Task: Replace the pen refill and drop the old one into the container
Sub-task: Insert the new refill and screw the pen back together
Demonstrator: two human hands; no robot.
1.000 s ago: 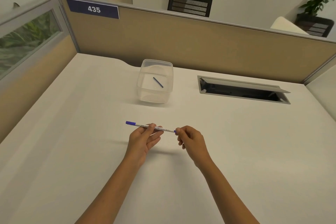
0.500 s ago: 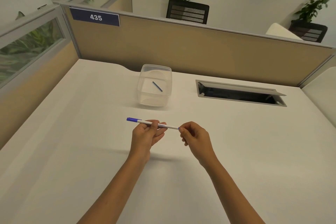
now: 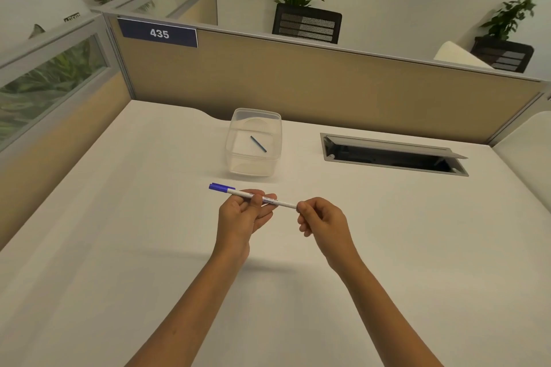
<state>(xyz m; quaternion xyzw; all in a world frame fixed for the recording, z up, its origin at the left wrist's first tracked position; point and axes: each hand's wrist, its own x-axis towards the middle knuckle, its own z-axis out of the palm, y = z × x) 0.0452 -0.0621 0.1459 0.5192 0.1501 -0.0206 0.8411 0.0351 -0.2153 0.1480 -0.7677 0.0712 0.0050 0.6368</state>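
Observation:
A white pen (image 3: 242,194) with a blue cap at its left end is held level above the white desk (image 3: 119,217). My left hand (image 3: 242,216) grips the barrel near its middle between thumb and fingers. My right hand (image 3: 320,220) pinches the pen's right end with its fingertips; that end is hidden by them. Behind the hands stands a clear plastic container (image 3: 238,164), and a thin dark blue refill (image 3: 258,143) lies slanted on its bottom.
An open cable hatch (image 3: 393,155) with a raised lid is sunk into the desk at the back right. Tan partition walls (image 3: 298,83) close off the desk's back and left sides. Potted plants stand beyond the partition.
The view has tilted upward a little, so the hands and container sit lower in frame. Both hands keep the same hold on the pen.

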